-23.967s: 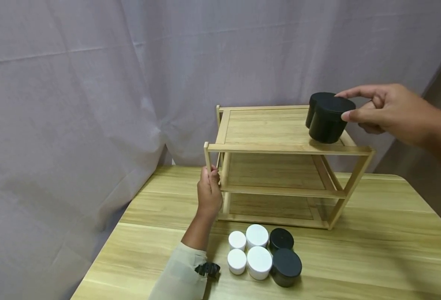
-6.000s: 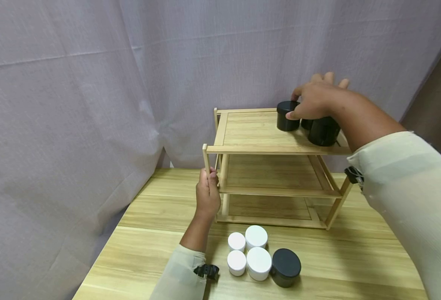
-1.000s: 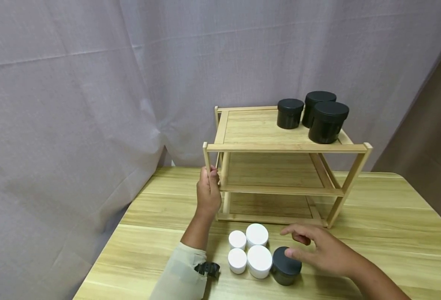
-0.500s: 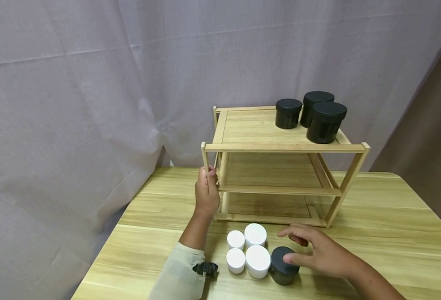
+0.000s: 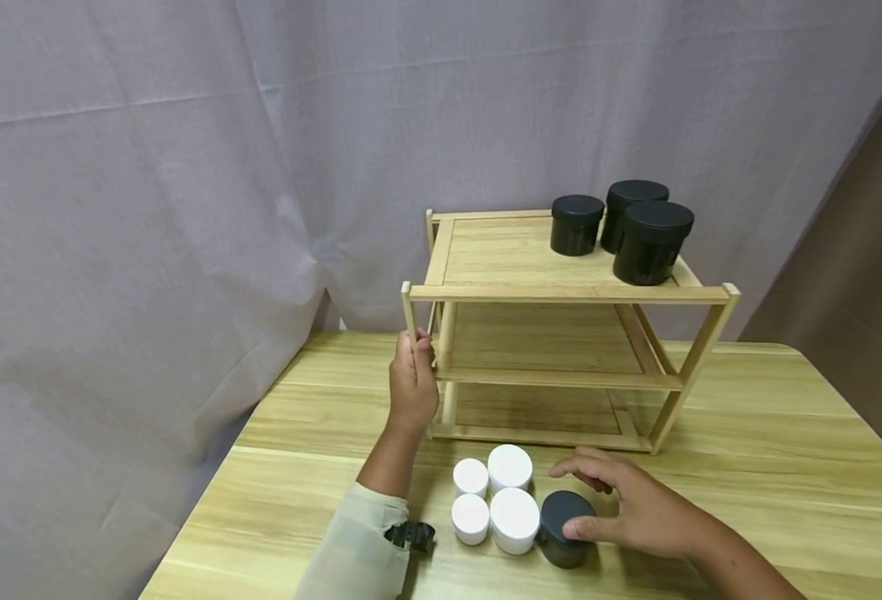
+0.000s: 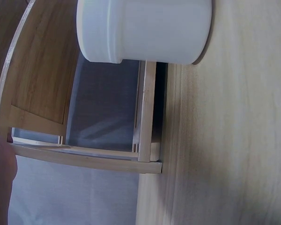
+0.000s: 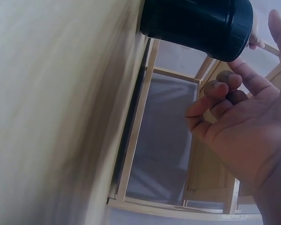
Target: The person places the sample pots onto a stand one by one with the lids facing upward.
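My left hand (image 5: 414,387) grips the left front post of a three-tier wooden shelf rack (image 5: 561,379). In the head view my right hand (image 5: 636,508) reaches in from the right at a black lidded jar (image 5: 567,521) on the table. Its thumb overlaps the jar's lid, and the index finger extends behind it. From the right wrist view, the thumb stands apart from the black jar (image 7: 196,26), while the other fingers are loosely bent. Directly left of that jar stand two larger white jars (image 5: 514,518) and two smaller white jars (image 5: 470,517).
On the rack's top tier, toward the right, stand a smaller black jar (image 5: 577,225) and two larger black jars (image 5: 652,242). A grey curtain (image 5: 186,167) hangs behind the wooden table (image 5: 276,500). In the left wrist view a white jar (image 6: 145,30) is close to the camera.
Since the oldest frame, two more black jars stand settled on the top tier. My right hand has come down from there to the table jar, lately shifting slightly left. My left hand keeps its grip.
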Action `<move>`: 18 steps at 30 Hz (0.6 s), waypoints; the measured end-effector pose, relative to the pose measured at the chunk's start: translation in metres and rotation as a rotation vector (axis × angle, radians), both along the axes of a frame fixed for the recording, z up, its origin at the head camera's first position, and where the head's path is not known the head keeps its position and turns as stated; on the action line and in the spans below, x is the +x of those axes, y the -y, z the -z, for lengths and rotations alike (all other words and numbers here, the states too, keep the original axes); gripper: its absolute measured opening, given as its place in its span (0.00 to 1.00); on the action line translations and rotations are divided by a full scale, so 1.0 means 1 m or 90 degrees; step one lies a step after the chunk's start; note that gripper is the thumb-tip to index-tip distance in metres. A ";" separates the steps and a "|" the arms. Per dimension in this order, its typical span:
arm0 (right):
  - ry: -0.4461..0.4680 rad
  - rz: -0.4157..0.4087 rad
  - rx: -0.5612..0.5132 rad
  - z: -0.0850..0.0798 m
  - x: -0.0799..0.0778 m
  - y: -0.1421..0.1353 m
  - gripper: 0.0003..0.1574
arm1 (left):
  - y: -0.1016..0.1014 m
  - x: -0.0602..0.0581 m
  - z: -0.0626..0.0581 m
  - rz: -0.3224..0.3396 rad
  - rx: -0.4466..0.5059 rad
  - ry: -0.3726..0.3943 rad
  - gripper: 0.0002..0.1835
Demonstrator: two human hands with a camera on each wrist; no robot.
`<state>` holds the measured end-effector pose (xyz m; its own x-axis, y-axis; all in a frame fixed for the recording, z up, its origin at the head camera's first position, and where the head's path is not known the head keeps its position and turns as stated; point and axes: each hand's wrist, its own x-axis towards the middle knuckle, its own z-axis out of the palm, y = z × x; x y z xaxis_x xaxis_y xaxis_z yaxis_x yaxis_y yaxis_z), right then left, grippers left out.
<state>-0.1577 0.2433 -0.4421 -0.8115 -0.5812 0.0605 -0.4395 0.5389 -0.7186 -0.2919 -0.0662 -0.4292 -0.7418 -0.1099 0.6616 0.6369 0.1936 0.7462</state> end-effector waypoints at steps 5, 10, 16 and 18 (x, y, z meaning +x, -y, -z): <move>0.014 0.000 -0.011 -0.001 0.000 0.000 0.37 | 0.000 0.000 0.000 0.007 0.003 0.002 0.13; 0.007 -0.016 -0.026 -0.001 0.001 -0.002 0.41 | 0.000 -0.001 0.000 0.020 0.008 0.000 0.13; -0.003 -0.037 -0.010 0.003 0.001 -0.005 0.47 | 0.001 -0.002 0.000 0.018 0.005 0.002 0.11; -0.002 -0.043 -0.014 0.005 0.000 -0.005 0.48 | 0.001 -0.002 0.000 0.014 0.005 0.002 0.12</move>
